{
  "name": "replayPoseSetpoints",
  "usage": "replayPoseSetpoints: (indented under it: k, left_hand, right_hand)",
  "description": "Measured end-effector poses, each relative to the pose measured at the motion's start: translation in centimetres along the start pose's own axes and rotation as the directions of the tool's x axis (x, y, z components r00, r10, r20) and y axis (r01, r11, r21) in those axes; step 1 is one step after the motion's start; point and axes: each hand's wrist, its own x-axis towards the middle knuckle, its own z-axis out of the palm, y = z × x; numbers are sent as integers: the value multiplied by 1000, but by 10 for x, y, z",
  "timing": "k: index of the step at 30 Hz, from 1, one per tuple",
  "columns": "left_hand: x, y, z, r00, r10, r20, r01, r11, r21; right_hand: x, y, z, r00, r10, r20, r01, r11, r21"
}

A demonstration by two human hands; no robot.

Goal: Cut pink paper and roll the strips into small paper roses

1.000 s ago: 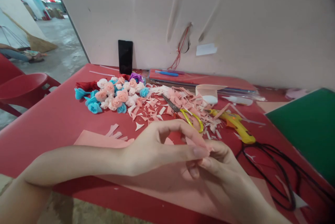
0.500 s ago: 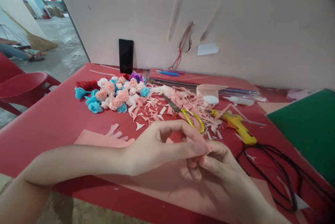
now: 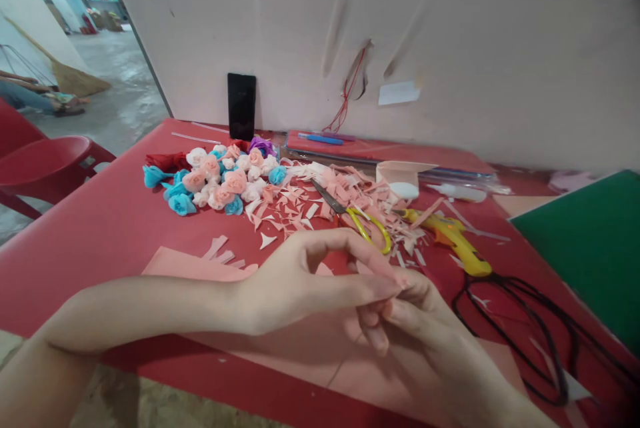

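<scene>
The red table [image 3: 115, 221] is holding a pink paper sheet [image 3: 310, 351] on its near side. Above the sheet, the left hand [image 3: 295, 285] is pointing right, the right hand [image 3: 433, 328] is curling to meet it, and their fingertips [image 3: 381, 288] are pinching a tiny pink bit [image 3: 403, 283].

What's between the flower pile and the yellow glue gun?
Head view: a spread of pink and white scraps, with yellow-handled scissors lying among them. Not bare.
</scene>
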Motion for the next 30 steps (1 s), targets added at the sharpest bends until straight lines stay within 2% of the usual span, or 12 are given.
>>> replayPoseSetpoints:
  k: [15,22,30]
  left_hand:
    - [0,0,0,999,37,-3,-37,998,55]
    - [-1,-2,0,999,48,16,-49,996,75]
    - [0,-1,-1,999,42,12,-42,998,52]
  right_hand:
    - [0,-5,4,995,-5,-98,1,999,-44]
    - [0,-5,6,997,-20,-74,19,1000,-19]
    - [4,-3,5,994,-30,-101,28,999,-27]
